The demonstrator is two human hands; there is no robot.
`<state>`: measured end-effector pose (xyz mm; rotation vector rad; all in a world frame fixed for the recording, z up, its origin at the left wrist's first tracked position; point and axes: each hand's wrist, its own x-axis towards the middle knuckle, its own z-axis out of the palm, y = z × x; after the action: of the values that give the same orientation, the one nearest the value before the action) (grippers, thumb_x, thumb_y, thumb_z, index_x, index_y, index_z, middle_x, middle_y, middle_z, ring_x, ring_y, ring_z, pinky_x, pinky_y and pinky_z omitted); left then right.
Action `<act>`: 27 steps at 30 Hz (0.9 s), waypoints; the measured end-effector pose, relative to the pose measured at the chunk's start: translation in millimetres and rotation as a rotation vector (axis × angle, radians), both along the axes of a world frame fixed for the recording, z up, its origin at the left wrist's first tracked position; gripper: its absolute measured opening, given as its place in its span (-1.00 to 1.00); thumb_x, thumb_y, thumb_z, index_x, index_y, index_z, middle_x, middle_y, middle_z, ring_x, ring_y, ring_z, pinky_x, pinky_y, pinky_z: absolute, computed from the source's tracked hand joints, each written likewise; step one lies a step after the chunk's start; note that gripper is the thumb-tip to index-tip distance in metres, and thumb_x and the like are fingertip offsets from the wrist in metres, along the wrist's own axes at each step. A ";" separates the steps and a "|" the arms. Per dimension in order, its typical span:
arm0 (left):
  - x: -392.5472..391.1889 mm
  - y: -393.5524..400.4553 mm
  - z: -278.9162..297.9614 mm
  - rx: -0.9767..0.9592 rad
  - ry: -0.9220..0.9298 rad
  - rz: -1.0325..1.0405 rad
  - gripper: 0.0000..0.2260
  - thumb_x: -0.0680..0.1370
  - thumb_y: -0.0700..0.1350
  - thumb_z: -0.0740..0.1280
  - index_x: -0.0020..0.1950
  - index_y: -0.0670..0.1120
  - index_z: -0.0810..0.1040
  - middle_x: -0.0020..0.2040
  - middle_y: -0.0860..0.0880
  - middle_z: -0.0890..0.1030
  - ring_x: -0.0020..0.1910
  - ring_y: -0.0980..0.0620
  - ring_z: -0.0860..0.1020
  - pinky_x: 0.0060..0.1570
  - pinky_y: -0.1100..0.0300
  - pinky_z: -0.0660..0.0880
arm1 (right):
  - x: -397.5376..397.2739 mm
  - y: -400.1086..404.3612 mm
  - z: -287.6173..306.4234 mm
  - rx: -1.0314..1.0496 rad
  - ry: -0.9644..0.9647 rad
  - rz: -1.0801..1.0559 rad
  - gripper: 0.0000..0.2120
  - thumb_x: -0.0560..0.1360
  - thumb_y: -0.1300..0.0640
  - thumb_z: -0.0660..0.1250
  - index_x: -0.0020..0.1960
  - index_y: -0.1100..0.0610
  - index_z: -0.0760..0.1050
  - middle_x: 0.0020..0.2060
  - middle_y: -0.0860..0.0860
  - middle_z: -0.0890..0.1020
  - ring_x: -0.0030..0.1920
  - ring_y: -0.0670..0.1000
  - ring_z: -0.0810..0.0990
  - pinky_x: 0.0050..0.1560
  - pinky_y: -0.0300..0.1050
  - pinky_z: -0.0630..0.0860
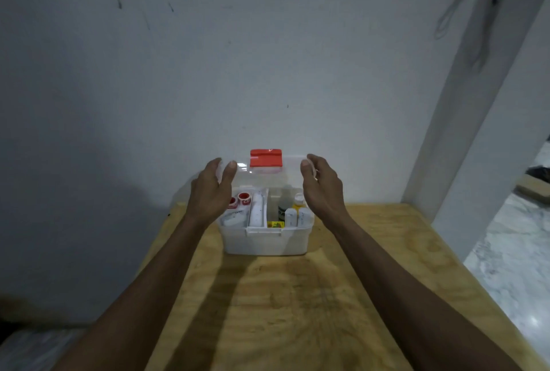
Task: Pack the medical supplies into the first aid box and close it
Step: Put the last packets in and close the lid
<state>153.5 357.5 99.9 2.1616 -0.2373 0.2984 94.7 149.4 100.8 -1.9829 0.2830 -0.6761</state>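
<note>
One first aid box (265, 241) on table (297, 296). Left hand (212, 192) and right hand (323, 189) grip its raised clear lid (268, 175); inside, two red-capped jars (240, 200).

Dim, soft-focus; forearm shadows on table (372, 251); wide-angle edge bending.

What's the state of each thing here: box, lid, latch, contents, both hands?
first aid box: upright on the wooden table, open.
lid: raised, clear, held at both side edges.
red latch: on the lid's top edge, not fastened.
supplies: inside, in compartments; bottles upright on the right side.
left hand: grip on the lid's left edge.
right hand: grip on the lid's right edge.
</note>
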 end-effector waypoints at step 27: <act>-58.2 1.7 -53.2 0.019 0.000 -0.023 -0.44 0.55 0.25 0.16 0.41 -0.08 0.41 0.37 -0.10 0.51 0.33 -0.12 0.48 0.25 0.04 0.45 | -43.2 26.8 -66.1 -0.116 0.027 -0.003 -0.59 0.62 -0.08 0.20 0.39 0.08 0.42 0.47 0.01 0.37 0.45 0.03 0.33 0.37 -0.03 0.33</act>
<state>95.3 359.1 46.8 2.1761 -0.2664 0.2842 51.4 176.2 34.8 -2.1036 0.2684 -0.6810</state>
